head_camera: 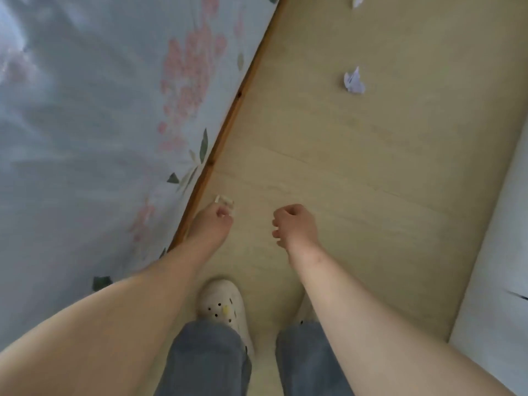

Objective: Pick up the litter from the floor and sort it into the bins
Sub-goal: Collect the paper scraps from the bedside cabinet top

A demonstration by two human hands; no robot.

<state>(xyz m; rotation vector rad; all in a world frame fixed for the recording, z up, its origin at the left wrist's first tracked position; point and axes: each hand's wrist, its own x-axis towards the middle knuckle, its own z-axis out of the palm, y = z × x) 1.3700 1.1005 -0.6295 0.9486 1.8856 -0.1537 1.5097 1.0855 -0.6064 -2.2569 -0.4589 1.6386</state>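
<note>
I start from the biggest thing: the pale blue bed cover with pink flowers (85, 124) fills the left side, and its brown wooden bed rail (225, 121) runs diagonally along the beige wood-look floor (371, 167), where the litter lies. A plain white furniture panel (491, 252) closes the right side. No bin is in view, so I cannot say which way the sorting goes. Both bare arms reach down over a white perforated clog (225, 307). The right hand (295, 224) hangs over the bare floor with its fingers curled into a fist; nothing shows in it (the palm is turned away from me, so I cannot be fully sure). The left hand (213, 224), just beside the rail, has its fingertips closed in a pinch on a small pale scrap of litter (224, 200), which sticks out above the fingers. I judge this scrap is the step in hand. To do it well I would keep the pinch firm and lift straight up, away from the rail, because so little a piece can slip out easily. Further ahead a crumpled white paper ball (354, 81) lies on the floor, well apart from both hands, and a second white crumpled piece (357, 0) lies at the top edge. The free right hand could take the nearer ball next.
</note>
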